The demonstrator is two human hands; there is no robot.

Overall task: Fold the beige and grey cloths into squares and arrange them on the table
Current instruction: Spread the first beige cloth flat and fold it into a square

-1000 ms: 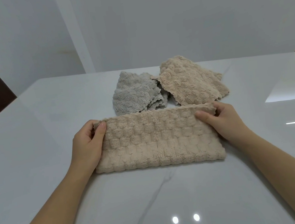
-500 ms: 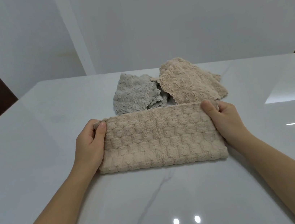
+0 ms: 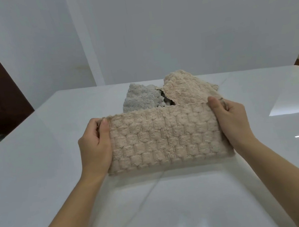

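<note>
While both hands grip its short ends, the folded beige fleece cloth with a raised brick-like texture (image 3: 164, 137) stands as a long band in the middle of the glossy white marble-look table (image 3: 34, 148), its far long edge lifted and its near folded edge low at the tabletop; whether that near edge touches the surface cannot be told. The left hand (image 3: 94, 146) is clenched on the left end of this cloth, thumb pressed on the near face at the upper corner and the other fingers curled behind. The right hand (image 3: 231, 121) grasps the right end the same way, thumb tip at the upper right corner, the remaining fingers wrapped behind the fabric. Beyond the held cloth, towards the far side of the table, a crumpled grey fleece cloth with a scalloped edge (image 3: 142, 99) lies in a heap, partly hidden by the raised edge. Just to the right of that grey heap and touching it, a second crumpled beige fleece cloth (image 3: 185, 89) rests on the table, also behind the held cloth. A pale grey vein (image 3: 148, 192) runs across the marble surface on the near side of the held cloth.
</note>
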